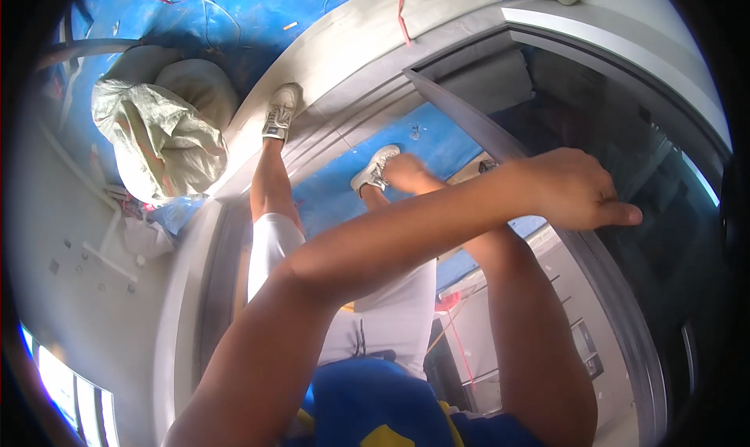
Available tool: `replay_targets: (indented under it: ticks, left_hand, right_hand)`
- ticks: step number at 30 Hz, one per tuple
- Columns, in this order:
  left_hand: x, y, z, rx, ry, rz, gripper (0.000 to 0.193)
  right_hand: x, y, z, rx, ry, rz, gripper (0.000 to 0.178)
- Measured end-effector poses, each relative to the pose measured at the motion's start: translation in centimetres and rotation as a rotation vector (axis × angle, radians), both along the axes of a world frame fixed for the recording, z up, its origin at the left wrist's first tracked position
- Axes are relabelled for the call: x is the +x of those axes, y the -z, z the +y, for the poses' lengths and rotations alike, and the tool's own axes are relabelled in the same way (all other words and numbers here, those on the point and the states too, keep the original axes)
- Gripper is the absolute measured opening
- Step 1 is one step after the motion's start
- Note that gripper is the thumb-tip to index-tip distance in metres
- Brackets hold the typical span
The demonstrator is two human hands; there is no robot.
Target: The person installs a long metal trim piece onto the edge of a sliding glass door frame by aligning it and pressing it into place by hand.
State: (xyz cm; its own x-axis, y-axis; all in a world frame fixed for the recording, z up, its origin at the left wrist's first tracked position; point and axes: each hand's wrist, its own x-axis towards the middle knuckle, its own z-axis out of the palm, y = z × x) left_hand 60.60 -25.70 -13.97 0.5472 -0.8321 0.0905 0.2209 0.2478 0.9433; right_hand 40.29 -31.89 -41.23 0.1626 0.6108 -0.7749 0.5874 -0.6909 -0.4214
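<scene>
My left arm crosses my body to the right. My left hand (570,189) is over the grey frame (617,291) of a dark glass door panel (656,236), its thumb stretched out and the other fingers curled under. Whatever those fingers hold, if anything, is hidden below the hand. Behind the left forearm passes my right arm; my right hand (410,174) shows beyond it, smeared by motion, close to my shoe (375,168) in the picture. Its fingers cannot be made out.
My other shoe (281,110) stands on a pale stone sill (320,64). A stuffed woven sack (160,138) leans at the left. Blue sheeting (273,10) covers the floor, with red and white strings on it. A white wall (86,228) rises at the left.
</scene>
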Motion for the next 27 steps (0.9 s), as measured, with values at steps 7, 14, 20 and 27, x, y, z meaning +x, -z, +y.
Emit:
replay_targets:
  ticks: [7,14,20,27]
  left_hand:
    - [0.3,9.2,-0.7,0.053,-0.036,0.001,0.068]
    - [1.1,10.9,-1.4,-0.03,0.048,-0.008,0.063]
    - [0.8,13.5,-2.3,0.001,0.071,-0.056,0.062]
    - [-1.3,12.8,-2.5,-0.097,-0.104,-0.15,0.055]
  right_hand:
    - [13.0,11.0,-5.2,-0.072,-0.086,-0.233,0.015]
    - [0.4,18.7,2.1,0.123,-0.026,0.047,0.012]
    - [8.5,25.3,-6.7,0.169,-0.131,-0.124,0.014]
    - [2.3,22.0,-3.8,-0.081,0.428,-0.038,0.022]
